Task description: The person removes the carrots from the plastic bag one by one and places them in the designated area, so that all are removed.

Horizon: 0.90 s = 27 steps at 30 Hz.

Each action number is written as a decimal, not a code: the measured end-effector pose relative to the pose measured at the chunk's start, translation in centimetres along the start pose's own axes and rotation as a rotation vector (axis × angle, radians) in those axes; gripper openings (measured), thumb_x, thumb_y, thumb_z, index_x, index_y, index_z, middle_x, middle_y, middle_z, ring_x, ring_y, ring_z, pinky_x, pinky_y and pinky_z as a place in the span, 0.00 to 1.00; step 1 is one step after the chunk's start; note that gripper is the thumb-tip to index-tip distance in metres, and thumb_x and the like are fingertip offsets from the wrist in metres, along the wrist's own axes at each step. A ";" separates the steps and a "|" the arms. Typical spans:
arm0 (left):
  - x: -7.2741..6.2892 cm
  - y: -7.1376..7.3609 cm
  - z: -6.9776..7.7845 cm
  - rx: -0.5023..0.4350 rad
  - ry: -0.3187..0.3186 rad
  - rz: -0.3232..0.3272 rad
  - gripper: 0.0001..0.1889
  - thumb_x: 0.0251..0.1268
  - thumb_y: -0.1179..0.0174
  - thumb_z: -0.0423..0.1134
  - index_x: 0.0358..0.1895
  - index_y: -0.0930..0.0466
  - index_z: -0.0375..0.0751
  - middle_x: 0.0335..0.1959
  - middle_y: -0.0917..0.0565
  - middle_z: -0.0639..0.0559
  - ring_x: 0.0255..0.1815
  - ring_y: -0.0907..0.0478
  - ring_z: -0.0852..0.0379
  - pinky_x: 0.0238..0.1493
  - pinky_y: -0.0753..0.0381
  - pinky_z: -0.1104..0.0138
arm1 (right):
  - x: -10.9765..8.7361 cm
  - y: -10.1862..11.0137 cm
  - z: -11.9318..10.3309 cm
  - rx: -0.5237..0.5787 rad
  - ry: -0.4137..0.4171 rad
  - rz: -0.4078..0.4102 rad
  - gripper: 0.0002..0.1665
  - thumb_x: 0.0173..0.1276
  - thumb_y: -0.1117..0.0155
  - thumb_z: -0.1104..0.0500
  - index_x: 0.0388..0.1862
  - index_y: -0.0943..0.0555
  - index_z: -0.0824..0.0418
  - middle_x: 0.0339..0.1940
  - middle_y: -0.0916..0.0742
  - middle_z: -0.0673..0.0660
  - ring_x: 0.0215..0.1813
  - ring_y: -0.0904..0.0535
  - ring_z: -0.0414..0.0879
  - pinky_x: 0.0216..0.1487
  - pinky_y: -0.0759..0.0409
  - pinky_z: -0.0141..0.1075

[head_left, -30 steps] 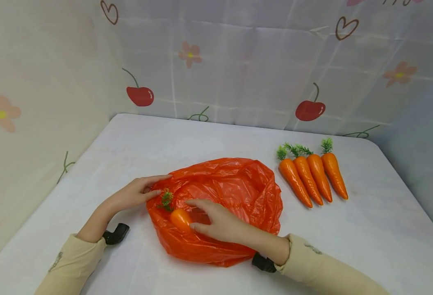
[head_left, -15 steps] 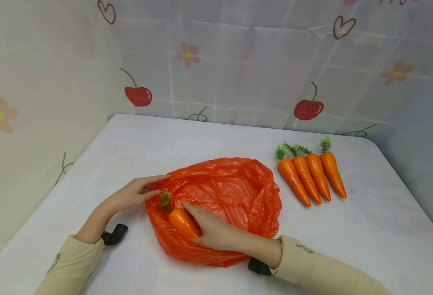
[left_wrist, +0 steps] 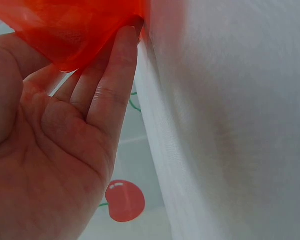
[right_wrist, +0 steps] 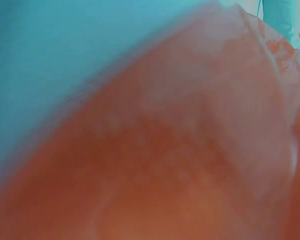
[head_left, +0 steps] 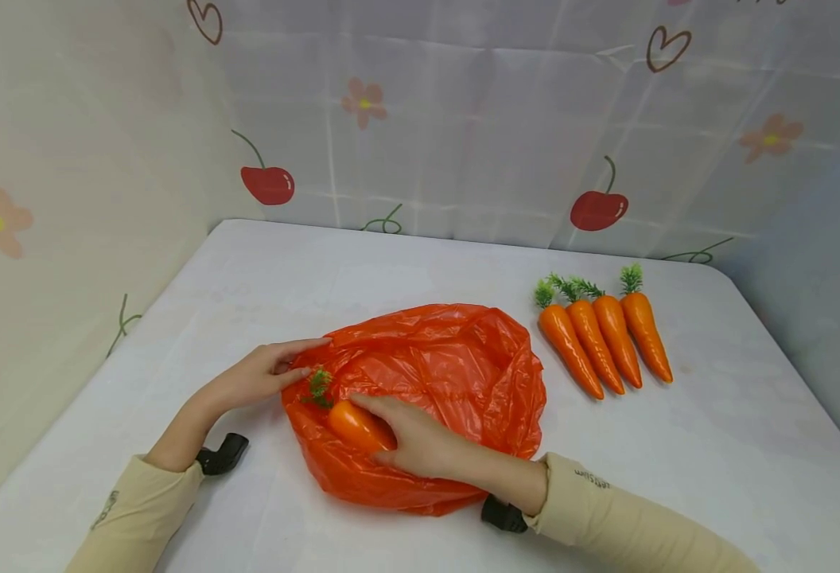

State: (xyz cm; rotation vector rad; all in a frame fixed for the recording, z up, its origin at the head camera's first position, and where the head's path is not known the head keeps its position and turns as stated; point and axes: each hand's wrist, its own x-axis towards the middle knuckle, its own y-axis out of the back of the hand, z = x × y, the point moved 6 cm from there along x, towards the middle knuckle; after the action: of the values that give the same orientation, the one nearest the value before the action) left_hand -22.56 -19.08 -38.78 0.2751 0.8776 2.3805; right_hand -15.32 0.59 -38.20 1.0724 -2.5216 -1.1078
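Observation:
A thin red-orange plastic bag (head_left: 434, 358) lies spread with its mouth up in the middle of the white table. My left hand (head_left: 251, 378) holds the bag's left edge; in the left wrist view the red film (left_wrist: 70, 30) passes between its thumb and fingers. Inside the bag, toward the left, lies an orange carrot (head_left: 355, 426) with a green leafy top. My right hand (head_left: 423, 438) reaches over the bag and grips this carrot, thumb on the near side and fingers on the far side. The carrot's tip is hidden. Blurred bag film (right_wrist: 190, 100) fills most of the right wrist view.
Several more orange carrots (head_left: 570, 350) with green tops lie side by side at the right of the table (head_left: 721, 430), beyond the bag. A curtain (head_left: 449, 135) printed with cherries and flowers stands along the back edge and sides.
My right hand has moved slightly, and its fingers and thumb have come round the carrot in the bag. The left hand stays at the bag's edge; the other carrots lie as before.

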 end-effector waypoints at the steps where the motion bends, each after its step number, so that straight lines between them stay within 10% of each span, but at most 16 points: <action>1: 0.0 0.0 0.0 0.000 0.002 0.000 0.25 0.67 0.46 0.29 0.67 0.33 0.41 0.62 0.30 0.41 0.49 0.27 0.50 0.46 0.24 0.64 | 0.1 0.0 0.0 0.006 0.003 0.004 0.42 0.61 0.32 0.63 0.72 0.39 0.55 0.65 0.29 0.51 0.64 0.34 0.43 0.62 0.35 0.39; 27: 0.1 0.1 0.2 0.012 0.013 0.006 0.25 0.66 0.44 0.31 0.66 0.33 0.41 0.62 0.29 0.40 0.49 0.27 0.50 0.47 0.24 0.64 | -0.3 1.2 1.0 0.427 -0.044 0.013 0.39 0.60 0.33 0.68 0.69 0.34 0.55 0.60 0.25 0.54 0.56 0.25 0.48 0.52 0.26 0.34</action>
State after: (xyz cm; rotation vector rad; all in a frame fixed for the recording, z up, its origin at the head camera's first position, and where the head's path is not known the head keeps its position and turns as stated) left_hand -22.59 -19.00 -38.54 0.2672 0.8986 2.3857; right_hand -16.22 1.94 -38.06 1.1292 -2.8734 -0.6032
